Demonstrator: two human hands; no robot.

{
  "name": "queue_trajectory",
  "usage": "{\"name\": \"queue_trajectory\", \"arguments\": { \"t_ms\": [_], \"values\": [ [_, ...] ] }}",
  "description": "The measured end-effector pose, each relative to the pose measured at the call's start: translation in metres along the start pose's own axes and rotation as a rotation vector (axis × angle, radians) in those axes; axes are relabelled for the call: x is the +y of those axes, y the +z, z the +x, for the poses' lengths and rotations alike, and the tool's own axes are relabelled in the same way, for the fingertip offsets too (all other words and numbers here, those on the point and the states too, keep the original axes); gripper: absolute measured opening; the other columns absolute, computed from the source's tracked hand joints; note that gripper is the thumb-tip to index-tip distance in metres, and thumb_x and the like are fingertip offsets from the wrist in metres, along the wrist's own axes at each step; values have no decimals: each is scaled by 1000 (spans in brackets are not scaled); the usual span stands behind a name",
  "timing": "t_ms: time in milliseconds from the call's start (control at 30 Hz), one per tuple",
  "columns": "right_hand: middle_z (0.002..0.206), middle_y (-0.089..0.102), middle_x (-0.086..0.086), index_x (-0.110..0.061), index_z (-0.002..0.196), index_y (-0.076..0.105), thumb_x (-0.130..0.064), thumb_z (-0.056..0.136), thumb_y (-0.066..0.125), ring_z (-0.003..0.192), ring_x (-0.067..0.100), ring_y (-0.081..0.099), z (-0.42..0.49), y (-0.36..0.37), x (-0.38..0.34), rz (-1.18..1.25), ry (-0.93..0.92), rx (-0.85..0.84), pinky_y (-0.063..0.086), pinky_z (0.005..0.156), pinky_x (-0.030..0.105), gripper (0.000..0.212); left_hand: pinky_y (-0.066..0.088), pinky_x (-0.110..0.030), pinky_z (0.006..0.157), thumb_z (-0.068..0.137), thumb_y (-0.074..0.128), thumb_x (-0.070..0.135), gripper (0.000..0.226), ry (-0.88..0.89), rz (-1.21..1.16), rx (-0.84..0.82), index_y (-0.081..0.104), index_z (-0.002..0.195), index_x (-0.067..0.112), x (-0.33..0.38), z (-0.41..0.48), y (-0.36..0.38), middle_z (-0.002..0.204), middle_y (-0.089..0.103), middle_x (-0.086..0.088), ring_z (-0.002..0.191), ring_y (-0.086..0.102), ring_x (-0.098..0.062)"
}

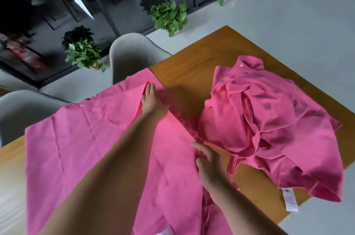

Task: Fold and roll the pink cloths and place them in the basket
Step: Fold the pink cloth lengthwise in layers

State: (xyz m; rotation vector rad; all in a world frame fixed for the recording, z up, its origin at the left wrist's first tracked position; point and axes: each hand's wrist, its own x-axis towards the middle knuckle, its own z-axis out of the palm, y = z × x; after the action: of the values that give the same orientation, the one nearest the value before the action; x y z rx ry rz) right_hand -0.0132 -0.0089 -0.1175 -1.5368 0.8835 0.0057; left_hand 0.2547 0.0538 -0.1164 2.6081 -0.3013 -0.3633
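Lying flat, pink cloth (76,148); long axis unclear.

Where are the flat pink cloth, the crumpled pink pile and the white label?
flat pink cloth (76,148): head view, on its smooth left half.
crumpled pink pile (269,119): head view, on the middle of the heap.
white label (290,200): head view, on the tag's middle, at the pile's near corner.

Matt pink woven cloth (76,138), softly creased, spread over the smooth, satin-finished brown wood of the table (192,57). Same matt pink fabric in the crumpled heap (272,115), with a smooth white label (290,201). Matt grey moulded-plastic chair shells (132,52). Glossy dark glass in the partition (107,0); smooth grey floor (288,29).
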Motion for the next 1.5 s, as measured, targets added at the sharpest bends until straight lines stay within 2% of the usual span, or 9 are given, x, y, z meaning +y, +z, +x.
{"name": "queue_trajectory", "arguments": {
  "t_ms": [267, 433, 600, 767, 967, 1067, 1200, 1333, 1500],
  "values": [
    [137, 58, 2, -21, 144, 58, 4, 95, 56, 127, 16, 55, 27, -12, 39, -321, -114, 24, 30, 99, 0, 56, 27, -52, 124, 96, 60, 55, 93, 45, 148, -103, 4, 167, 35, -5, 12, 51, 174, 12, 14, 155, 21, -34],
    [99, 52, -8, -36, 160, 33, -28, 104, 41, 92, 17, 58, 35, -2, 51, -487, -34, 112, 43, 77, 11, 57, 15, -48, 130, 104, 49, 52, 79, 196, 158, -17, 14, 168, 25, -17, -23, 62, 176, 13, 4, 162, 5, -24],
    [142, 56, 5, -21, 144, 58, -7, 96, 57, 133, 22, 50, 17, -16, 37, -493, -190, 133, 34, 113, 27, 51, 37, -48, 120, 98, 62, 23, 58, 310, 59, 113, 47, 154, 16, -41, -131, 61, 161, 42, -7, 146, 38, -32],
    [148, 53, -4, -28, 147, 52, -16, 102, 54, 122, 29, 61, -9, -20, 47, -567, -183, 199, 52, 93, 43, 47, 49, -45, 95, 92, 57, 36, 41, 372, 121, 69, 59, 132, 26, -67, -235, 62, 129, 56, 3, 115, 54, -27],
    [146, 50, 15, -21, 152, 43, -27, 103, 52, 132, 36, 47, -61, -19, 79, -719, -185, 228, 47, 107, 52, 51, 47, -42, 94, 92, 57, 54, 44, 196, 248, -94, 59, 130, 32, -85, -282, 61, 119, 63, 5, 112, 60, -25],
    [144, 48, 16, -19, 151, 45, -26, 99, 59, 131, 37, 46, -93, -26, 100, -778, -195, 225, 49, 105, 52, 54, 50, -38, 83, 91, 64, 43, 18, 79, 133, -173, 65, 97, 26, -83, -289, 49, 98, 74, 1, 99, 69, -32],
    [137, 49, 11, -15, 142, 55, -23, 93, 69, 125, 32, 46, -136, -47, 125, -825, -111, 289, 50, 100, 49, 52, 35, -34, 60, 89, 68, 27, 37, 231, -213, -231, 41, 64, 21, -57, -314, 40, 60, 46, 0, 71, 55, -36],
    [141, 42, 9, -11, 138, 51, -25, 95, 69, 124, 29, 42, -164, -75, 141, -809, 6, 320, 52, 93, 45, 49, 46, -39, 64, 90, 68, 31, 31, 367, -393, -389, 49, 71, 17, -15, -347, 58, 67, 59, 0, 65, 53, -19],
    [147, 47, 11, -16, 147, 45, -24, 97, 71, 126, 35, 54, -166, -106, 153, -520, 142, 371, 50, 91, 44, 57, 47, -34, 66, 95, 67, 28, 14, 219, -216, -355, 61, 87, 18, 8, -375, 94, 88, 72, -7, 83, 66, -31]
  ]
}}
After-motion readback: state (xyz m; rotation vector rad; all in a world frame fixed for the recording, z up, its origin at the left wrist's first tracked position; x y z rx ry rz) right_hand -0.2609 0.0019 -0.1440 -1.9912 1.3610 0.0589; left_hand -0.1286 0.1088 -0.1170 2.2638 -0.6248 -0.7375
